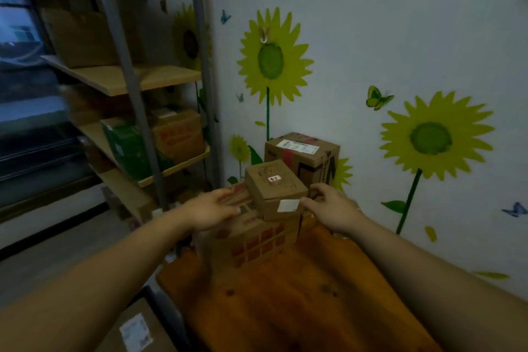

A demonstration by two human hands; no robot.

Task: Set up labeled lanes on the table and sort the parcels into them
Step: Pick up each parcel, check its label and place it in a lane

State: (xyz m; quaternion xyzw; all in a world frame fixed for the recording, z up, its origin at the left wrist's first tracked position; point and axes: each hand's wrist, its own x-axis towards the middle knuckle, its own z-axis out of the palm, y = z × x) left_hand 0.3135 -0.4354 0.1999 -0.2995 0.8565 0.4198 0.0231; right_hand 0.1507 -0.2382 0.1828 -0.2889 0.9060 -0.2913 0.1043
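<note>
No lane labels are visible on the worktop [300, 303], and the parcels seen on it are all piled together. Judged stage: early, with lane setup and sorting both outstanding. The small parcel [274, 188] sits atop the red-printed box [257, 243], with the labelled carton [303, 154] just behind it. The left grip [211, 208], fingers straight, lies just left of the small parcel, holding nothing. The right grip [331, 206] reaches the small parcel's right edge; whether it has closed there cannot be told.

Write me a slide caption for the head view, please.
Left hand and right hand flank the small box stacked on a red-printed carton on the wooden table.
</note>
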